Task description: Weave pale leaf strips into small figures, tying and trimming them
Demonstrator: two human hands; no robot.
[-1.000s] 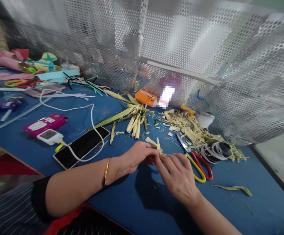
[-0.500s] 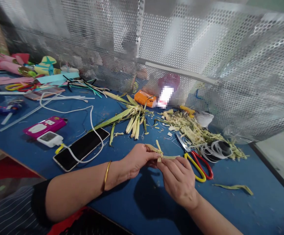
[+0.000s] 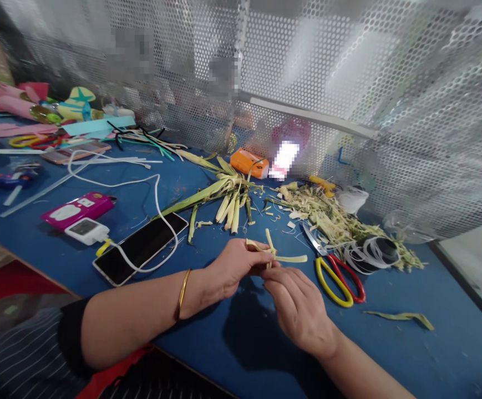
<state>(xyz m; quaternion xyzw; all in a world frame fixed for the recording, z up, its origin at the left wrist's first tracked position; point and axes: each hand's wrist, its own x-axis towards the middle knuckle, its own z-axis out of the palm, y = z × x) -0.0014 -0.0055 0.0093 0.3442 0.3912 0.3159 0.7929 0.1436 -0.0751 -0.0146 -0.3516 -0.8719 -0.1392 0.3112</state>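
Pale yellow-green leaf strips (image 3: 291, 259) cross one another in a small woven piece between my hands, above the blue tabletop. My left hand (image 3: 241, 261) pinches this piece at its crossing, thumb on top. Close below, my right hand (image 3: 299, 307) has its fingers bent and closed around the strip end that points down toward me; its fingertips are partly hidden. One strip end stands up and another sticks out to the right. Scissors (image 3: 335, 271) with one yellow and one red handle lie slightly open to the right of my right hand.
Behind lie a bundle of leaf strips (image 3: 228, 194), a heap of scraps (image 3: 324, 213) and a spool of white cord (image 3: 371, 255). At left are a black phone (image 3: 141, 244), a white cable and a magenta box (image 3: 78, 209). A perforated metal screen (image 3: 307, 66) borders the table.
My right hand has slid down and a little left, off the strip pointing right, which now shows in full. My left hand keeps its pinch on the crossing.
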